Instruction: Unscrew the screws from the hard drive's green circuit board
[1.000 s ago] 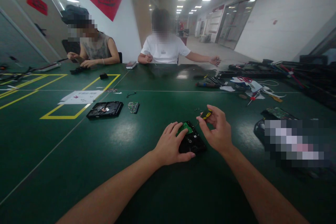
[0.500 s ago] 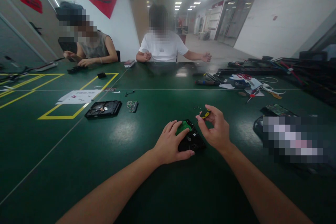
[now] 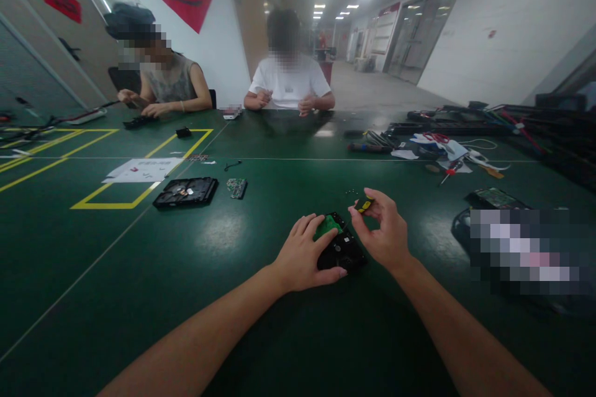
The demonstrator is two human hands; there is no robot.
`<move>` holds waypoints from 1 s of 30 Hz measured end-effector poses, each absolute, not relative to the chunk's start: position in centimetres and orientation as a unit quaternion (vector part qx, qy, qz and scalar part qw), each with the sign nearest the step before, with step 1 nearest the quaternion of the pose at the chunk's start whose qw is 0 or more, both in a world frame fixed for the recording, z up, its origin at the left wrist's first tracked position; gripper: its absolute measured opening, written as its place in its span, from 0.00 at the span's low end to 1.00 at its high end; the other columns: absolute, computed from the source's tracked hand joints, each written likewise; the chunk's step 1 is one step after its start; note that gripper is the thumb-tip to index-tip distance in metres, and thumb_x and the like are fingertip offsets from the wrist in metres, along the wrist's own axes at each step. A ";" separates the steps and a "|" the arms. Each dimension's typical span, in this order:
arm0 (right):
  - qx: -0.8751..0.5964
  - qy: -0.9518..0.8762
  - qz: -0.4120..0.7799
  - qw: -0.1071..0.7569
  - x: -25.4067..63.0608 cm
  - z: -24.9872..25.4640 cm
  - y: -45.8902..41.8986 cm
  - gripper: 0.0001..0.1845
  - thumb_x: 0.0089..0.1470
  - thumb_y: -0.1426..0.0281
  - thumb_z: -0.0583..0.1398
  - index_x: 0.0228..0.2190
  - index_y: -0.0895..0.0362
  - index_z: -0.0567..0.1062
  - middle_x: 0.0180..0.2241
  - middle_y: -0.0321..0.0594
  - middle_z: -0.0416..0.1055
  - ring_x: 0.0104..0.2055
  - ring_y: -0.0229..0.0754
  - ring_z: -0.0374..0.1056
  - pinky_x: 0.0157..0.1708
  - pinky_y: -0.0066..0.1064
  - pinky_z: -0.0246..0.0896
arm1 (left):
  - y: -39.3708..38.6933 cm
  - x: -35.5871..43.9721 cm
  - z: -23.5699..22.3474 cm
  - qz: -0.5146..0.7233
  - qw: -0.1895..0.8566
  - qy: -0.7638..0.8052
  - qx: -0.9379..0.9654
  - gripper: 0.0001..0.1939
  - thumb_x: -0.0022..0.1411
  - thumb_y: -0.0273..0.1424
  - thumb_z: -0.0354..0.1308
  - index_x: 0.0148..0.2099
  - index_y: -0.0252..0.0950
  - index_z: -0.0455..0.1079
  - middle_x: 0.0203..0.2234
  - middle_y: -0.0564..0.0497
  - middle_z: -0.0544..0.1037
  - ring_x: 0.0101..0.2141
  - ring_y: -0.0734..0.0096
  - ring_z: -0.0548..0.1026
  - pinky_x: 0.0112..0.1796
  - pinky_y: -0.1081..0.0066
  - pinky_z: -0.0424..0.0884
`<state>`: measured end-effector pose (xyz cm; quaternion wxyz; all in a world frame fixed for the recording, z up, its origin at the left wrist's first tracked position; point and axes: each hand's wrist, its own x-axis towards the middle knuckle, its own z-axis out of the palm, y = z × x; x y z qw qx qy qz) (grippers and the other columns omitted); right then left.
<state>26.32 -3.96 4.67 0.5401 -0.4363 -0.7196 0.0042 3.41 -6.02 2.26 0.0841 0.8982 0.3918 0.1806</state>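
Note:
In the head view a black hard drive (image 3: 342,254) with a green circuit board (image 3: 331,224) lies on the green table in front of me. My left hand (image 3: 305,252) grips the drive from its left side, fingers over the board and thumb by the near edge. Between thumb and fingers, my right hand (image 3: 384,223) holds a black and yellow screwdriver (image 3: 364,203), tilted with its tip down at the drive's right edge. Exactly where the tip touches is too small to tell. Several tiny screws (image 3: 352,191) lie just beyond the drive.
To the left are an opened black drive case (image 3: 186,192), a loose circuit board (image 3: 237,188) and a paper sheet (image 3: 142,170). Tools and cables (image 3: 447,152) lie at the back right, near a dark bundle (image 3: 460,229). Two people sit across the table.
The screwdriver has tilted slightly in my right hand, while my left hand stays on the drive. Across the table, the person in white has drawn an outstretched arm back in.

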 end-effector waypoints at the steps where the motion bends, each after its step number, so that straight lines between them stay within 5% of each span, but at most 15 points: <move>1: -0.438 -0.718 -0.003 0.541 26.3 4.6 -3.9 0.32 0.59 0.69 0.67 0.62 0.49 0.65 0.53 0.45 0.76 0.41 0.46 0.80 0.40 0.41 0.82 | -6.0 3.4 2.2 0.182 0.086 0.392 0.898 0.47 0.61 0.66 0.54 0.71 0.42 0.62 0.70 0.37 0.56 0.69 0.33 0.52 0.66 0.36 0.52; 30: -0.416 -0.722 -0.031 0.552 25.7 4.4 -4.3 0.30 0.58 0.71 0.67 0.60 0.48 0.67 0.50 0.43 0.75 0.40 0.44 0.79 0.40 0.37 0.81 | -5.9 3.4 2.0 0.184 0.099 0.393 0.896 0.46 0.61 0.64 0.55 0.72 0.43 0.61 0.70 0.37 0.54 0.69 0.33 0.51 0.64 0.37 0.55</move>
